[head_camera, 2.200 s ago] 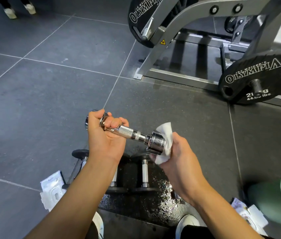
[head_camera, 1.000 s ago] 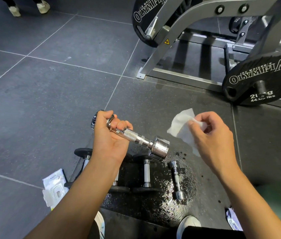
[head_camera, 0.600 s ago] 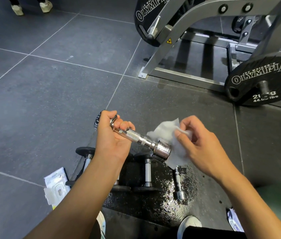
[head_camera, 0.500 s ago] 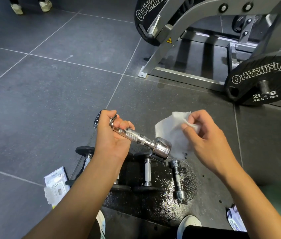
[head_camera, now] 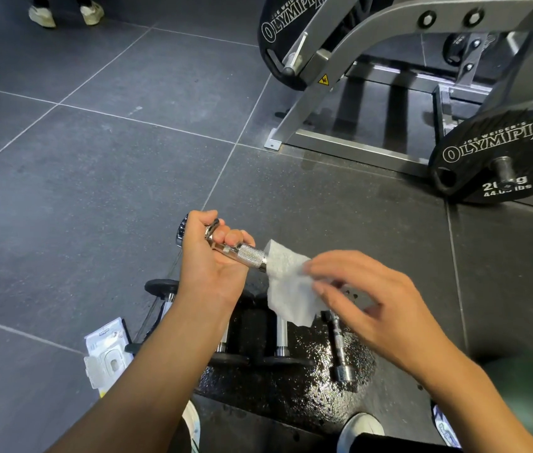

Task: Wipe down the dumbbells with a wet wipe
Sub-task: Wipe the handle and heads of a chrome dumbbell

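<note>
- Dumbbell, chrome [head_camera: 249,255]: held in the air above the floor, slanting down to the right. The knurled bar is bare and the nearer head is hidden under the wipe.
- Left hand [head_camera: 213,269]: fingers curled tight round the far part of the bar, likely to steady it and leave the nearer end free for wiping.
- Wet wipe [head_camera: 286,287]: white, opened out, draped over the nearer head and hanging below it.
- Right hand [head_camera: 366,305]: at the wipe's right edge. Its fingers [head_camera: 319,261] are blurred and touch the sheet, but I cannot tell whether they pinch or press it.
- Black dumbbells [head_camera: 281,335] and small chrome dumbbell [head_camera: 337,346]: lying side by side on a wet patch [head_camera: 275,397] of floor directly below, probably kept close for their turn.
- Wipe packet [head_camera: 108,349]: on the floor to the left, within easy reach.
</note>
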